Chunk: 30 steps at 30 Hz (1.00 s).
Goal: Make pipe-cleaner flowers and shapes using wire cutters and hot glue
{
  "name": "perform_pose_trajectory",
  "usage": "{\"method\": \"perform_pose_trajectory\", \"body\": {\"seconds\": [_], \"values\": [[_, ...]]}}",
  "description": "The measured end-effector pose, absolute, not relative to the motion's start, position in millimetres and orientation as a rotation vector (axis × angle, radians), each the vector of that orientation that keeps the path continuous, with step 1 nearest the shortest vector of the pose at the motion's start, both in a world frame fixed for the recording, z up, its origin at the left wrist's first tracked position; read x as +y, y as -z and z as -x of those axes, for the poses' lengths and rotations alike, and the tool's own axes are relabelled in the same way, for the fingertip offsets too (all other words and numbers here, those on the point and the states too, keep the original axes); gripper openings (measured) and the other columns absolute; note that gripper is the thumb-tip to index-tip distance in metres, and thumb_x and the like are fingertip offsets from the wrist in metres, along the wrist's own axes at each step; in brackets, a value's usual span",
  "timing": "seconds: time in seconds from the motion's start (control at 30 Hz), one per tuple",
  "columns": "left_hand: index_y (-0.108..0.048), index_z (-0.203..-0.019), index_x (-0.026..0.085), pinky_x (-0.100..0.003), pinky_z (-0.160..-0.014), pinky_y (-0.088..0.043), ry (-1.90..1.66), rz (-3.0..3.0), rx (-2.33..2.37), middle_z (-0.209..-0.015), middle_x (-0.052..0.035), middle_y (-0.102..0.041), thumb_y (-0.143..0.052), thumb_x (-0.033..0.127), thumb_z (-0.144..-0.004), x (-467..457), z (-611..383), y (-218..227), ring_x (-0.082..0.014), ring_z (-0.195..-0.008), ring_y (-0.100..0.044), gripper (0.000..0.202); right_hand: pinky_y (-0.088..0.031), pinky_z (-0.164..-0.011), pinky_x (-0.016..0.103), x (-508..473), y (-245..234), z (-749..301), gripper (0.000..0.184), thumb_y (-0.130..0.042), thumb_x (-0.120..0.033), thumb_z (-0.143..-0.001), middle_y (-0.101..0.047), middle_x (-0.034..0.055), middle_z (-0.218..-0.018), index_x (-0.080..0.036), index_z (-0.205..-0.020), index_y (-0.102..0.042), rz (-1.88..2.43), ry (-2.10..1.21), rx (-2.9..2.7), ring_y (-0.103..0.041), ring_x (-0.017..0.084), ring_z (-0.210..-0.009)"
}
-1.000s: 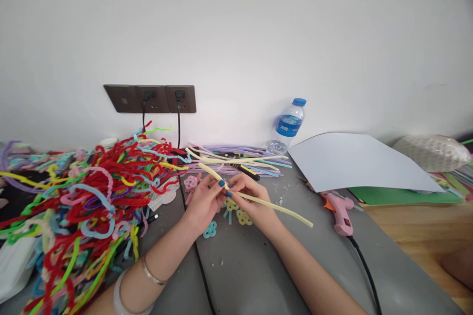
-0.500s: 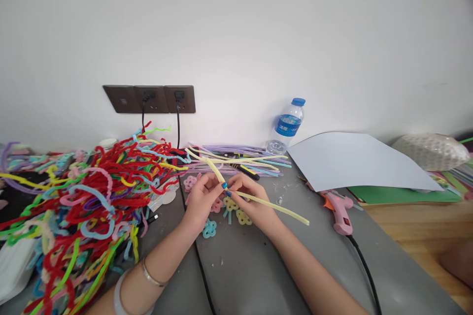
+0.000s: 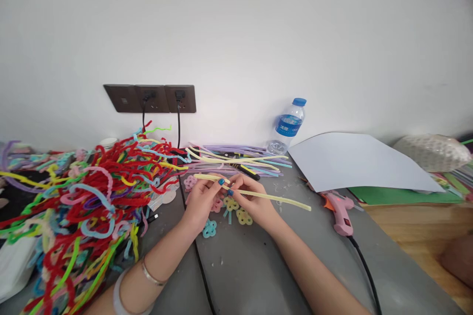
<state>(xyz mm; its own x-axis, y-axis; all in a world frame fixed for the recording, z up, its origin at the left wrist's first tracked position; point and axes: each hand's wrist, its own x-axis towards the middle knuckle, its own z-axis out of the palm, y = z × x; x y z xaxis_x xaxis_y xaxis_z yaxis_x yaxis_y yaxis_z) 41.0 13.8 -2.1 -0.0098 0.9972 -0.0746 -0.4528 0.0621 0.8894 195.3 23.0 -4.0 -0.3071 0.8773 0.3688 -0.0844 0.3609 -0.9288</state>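
Observation:
Between both hands, above the grey table (image 3: 254, 266), is a pale yellow pipe cleaner (image 3: 277, 199). My left hand (image 3: 203, 199) pinches it near its left part, thumb pressed on top. My right hand (image 3: 253, 202) grips it close beside, and a long straight length sticks out to the right. The short left end points left over my left hand. Under and between the hands lie small pipe-cleaner flowers: a blue one (image 3: 209, 228), a yellow one (image 3: 244, 216) and a pink one (image 3: 190, 183), partly covered by the fingers.
A tangled heap of coloured pipe cleaners (image 3: 99, 192) fills the left side. Straight pipe cleaners (image 3: 236, 152) lie behind the hands, with a yellow-black cutter (image 3: 249, 172). A water bottle (image 3: 288, 125), white sheet (image 3: 362, 162) and pink glue gun (image 3: 342, 214) stand or lie to the right. A black cable (image 3: 201, 266) crosses the table.
The left part of the yellow pipe cleaner has swung down from pointing up-left to nearly level. Its right length has risen slightly, and my fingers have shifted a little.

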Motion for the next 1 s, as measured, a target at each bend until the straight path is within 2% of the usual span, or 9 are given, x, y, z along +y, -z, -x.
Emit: {"method": "perform_pose_trajectory", "body": {"seconds": [0.17,0.33,0.57,0.7,0.8,0.9,1.0], "values": [[-0.072,-0.08,0.016,-0.02,-0.056,-0.048,-1.375,-0.721,0.798,-0.071,0.0007,-0.063,-0.093,0.041,-0.056,14.4,-39.9,-8.7,-0.011,-0.067,-0.059,0.041,-0.049,-0.065,0.029,25.2,3.7,-199.0,0.022,-0.068,-0.037,-0.086,-0.062,0.0025,-0.089,-0.021,-0.076,-0.056,0.717,-1.271,-1.45,-0.061,0.015,-0.071],[-0.073,-0.079,0.016,-0.018,-0.056,-0.048,-1.438,-0.73,0.862,-0.075,0.0015,-0.061,-0.092,0.042,-0.056,16.6,-37.0,-9.1,-0.0087,-0.065,-0.058,0.04,-0.048,-0.062,0.028,29.3,3.9,-203.9,0.027,-0.072,-0.041,-0.082,-0.061,0.0015,-0.091,-0.021,-0.076,-0.054,0.767,-1.352,-1.308,-0.063,0.014,-0.066],[-0.072,-0.086,0.017,-0.023,-0.064,-0.053,-1.352,-1.112,0.946,-0.083,-0.0022,-0.067,-0.082,0.034,-0.07,18.3,-32.7,0.3,-0.0134,-0.073,-0.061,0.025,-0.05,-0.061,0.028,30.1,0.8,-204.0,0.027,-0.076,-0.038,-0.076,-0.064,-0.002,-0.075,-0.023,-0.079,-0.054,0.724,-1.471,-1.017,-0.062,0.013,-0.061],[-0.073,-0.091,0.018,-0.024,-0.067,-0.054,-1.351,-1.297,0.942,-0.086,-0.0035,-0.069,-0.078,0.025,-0.071,16.0,-32.1,-2.5,-0.0166,-0.081,-0.064,0.022,-0.046,-0.054,0.025,28.9,-3.3,-203.9,0.028,-0.078,-0.035,-0.073,-0.064,-0.003,-0.07,-0.023,-0.08,-0.054,0.715,-1.528,-0.91,-0.059,0.013,-0.058],[-0.073,-0.094,0.019,-0.025,-0.071,-0.056,-1.39,-1.379,0.927,-0.088,-0.0035,-0.069,-0.076,0.021,-0.072,13.7,-32.2,-5.7,-0.017,-0.083,-0.065,0.022,-0.046,-0.055,0.025,28.8,-3.4,-202.6,0.03,-0.078,-0.035,-0.071,-0.063,-0.0036,-0.064,-0.023,-0.078,-0.051,0.704,-1.6,-0.867,-0.059,0.012,-0.056],[-0.075,-0.091,0.019,-0.026,-0.071,-0.057,-1.43,-1.42,0.94,-0.086,-0.0035,-0.069,-0.074,0.022,-0.074,12.7,-31.3,-7.2,-0.0173,-0.082,-0.066,0.017,-0.048,-0.059,0.025,28.3,-1.7,-200.0,0.033,-0.079,-0.036,-0.07,-0.063,-0.0037,-0.061,-0.023,-0.076,-0.05,0.704,-1.668,-0.837,-0.059,0.012,-0.055],[-0.077,-0.088,0.019,-0.025,-0.067,-0.057,-1.447,-1.378,0.998,-0.085,-0.0036,-0.071,-0.073,0.027,-0.076,13.9,-29.0,-5.8,-0.0154,-0.073,-0.067,0.014,-0.046,-0.058,0.025,27.0,-0.8,-197.9,0.036,-0.08,-0.039,-0.069,-0.063,-0.0035,-0.06,-0.023,-0.076,-0.049,0.721,-1.69,-0.855,-0.058,0.012,-0.055]]}}
